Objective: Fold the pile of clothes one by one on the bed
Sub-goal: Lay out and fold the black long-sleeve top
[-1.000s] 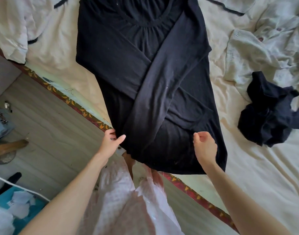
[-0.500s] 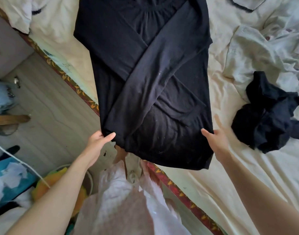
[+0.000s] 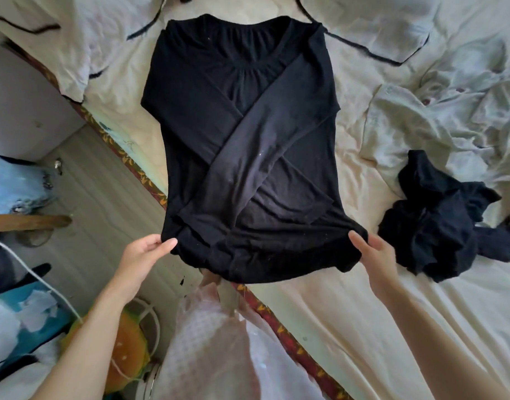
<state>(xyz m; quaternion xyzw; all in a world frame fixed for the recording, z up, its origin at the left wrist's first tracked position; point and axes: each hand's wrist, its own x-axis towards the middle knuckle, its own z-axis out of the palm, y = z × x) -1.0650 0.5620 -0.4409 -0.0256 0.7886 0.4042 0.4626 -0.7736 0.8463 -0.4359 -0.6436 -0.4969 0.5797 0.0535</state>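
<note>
A black long-sleeved top (image 3: 242,145) lies spread on the cream bed sheet (image 3: 349,307), neckline away from me, both sleeves crossed over its front. My left hand (image 3: 144,258) pinches the hem's left corner. My right hand (image 3: 375,252) grips the hem's right corner. The hem is lifted and bunched between them. A crumpled black garment (image 3: 438,220) sits to the right on the sheet. Pale grey-white clothes (image 3: 450,111) lie rumpled at the far right.
The bed's patterned red edge (image 3: 276,321) runs diagonally under the top. White bedding with dark piping (image 3: 74,39) lies at the far left. On the floor to the left are a blue bag (image 3: 14,183), a white cable (image 3: 45,287) and an orange plush (image 3: 126,353).
Both hands moved out to the hem's corners and took hold. The hem has been lifted and drawn up toward the neckline, bunching the lower part.
</note>
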